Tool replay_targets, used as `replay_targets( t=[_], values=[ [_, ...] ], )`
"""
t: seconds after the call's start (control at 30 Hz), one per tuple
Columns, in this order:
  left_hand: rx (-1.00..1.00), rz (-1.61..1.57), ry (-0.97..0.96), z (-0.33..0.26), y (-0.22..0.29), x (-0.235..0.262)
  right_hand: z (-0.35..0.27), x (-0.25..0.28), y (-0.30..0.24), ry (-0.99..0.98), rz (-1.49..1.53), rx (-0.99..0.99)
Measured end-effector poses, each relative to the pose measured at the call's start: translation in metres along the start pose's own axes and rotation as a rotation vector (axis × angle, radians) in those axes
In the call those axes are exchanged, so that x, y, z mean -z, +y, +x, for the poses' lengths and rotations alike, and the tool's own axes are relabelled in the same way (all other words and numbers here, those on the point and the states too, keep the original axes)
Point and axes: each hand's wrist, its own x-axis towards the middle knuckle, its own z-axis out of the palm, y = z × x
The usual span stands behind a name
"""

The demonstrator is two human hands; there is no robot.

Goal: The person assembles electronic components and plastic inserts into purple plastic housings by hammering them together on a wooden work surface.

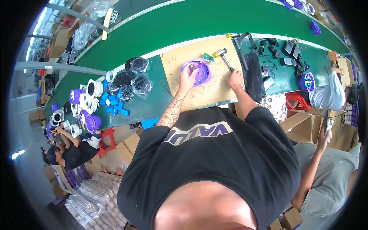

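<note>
A purple round plastic housing (207,75) lies on the brown board before me, its hollow inside facing up. My left hand (186,81) is over its left side, fingers curled around a small dark, shiny piece that I cannot make out. To the right, my right hand (235,79) is closed around the lower end of the handle of a hammer (225,60) with a yellow-faced head. That head rests on or just above the board, pointing away from me. Between housing and hammer, at the far side, is a small green circuit board (208,58).
A second hammer (239,48) lies along the board's right edge, beside a black bag (254,71). Black adapters and cables (288,61) are farther right. At left are blue blocks (114,105), film-wrapped black discs (132,78) and purple-white housings (85,100). People (329,94) work on both sides.
</note>
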Motion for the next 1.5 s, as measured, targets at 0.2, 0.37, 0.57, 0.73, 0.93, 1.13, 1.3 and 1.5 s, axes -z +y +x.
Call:
replay_targets(
  t=[0.2, 0.37, 0.57, 0.73, 0.93, 1.13, 1.3, 1.5],
  values=[
    [-0.024, 0.011, 0.112, -0.009, -0.01, 0.001, -0.002, 0.008, -0.014, -0.715, 0.752, -0.286],
    [-0.091, 0.136, 0.084, -0.006, -0.012, -0.017, -0.008, 0.014, -0.001, -1.222, 1.674, -0.498],
    [-0.157, 0.325, 0.097, -0.017, 0.009, -0.012, -0.069, 0.103, -0.006, -0.655, 1.139, -0.291],
    [-0.236, 0.373, 0.168, -0.005, -0.003, -0.011, -0.105, 0.177, -0.008, -0.35, 0.669, 0.101],
    [-0.235, 0.39, 0.187, -0.005, -0.002, -0.005, -0.124, 0.203, -0.042, -0.29, 0.317, 0.313],
    [-0.239, 0.346, 0.118, -0.012, 0.009, -0.003, -0.129, 0.204, -0.055, -0.301, 0.161, 0.34],
    [-0.145, 0.358, 0.107, -0.012, 0.008, 0.001, -0.131, 0.213, -0.061, -0.262, 0.173, 0.331],
    [-0.172, 0.354, 0.121, -0.012, -0.005, 0.007, -0.14, 0.257, -0.077, 0.037, 0.535, 0.377]
  ],
)
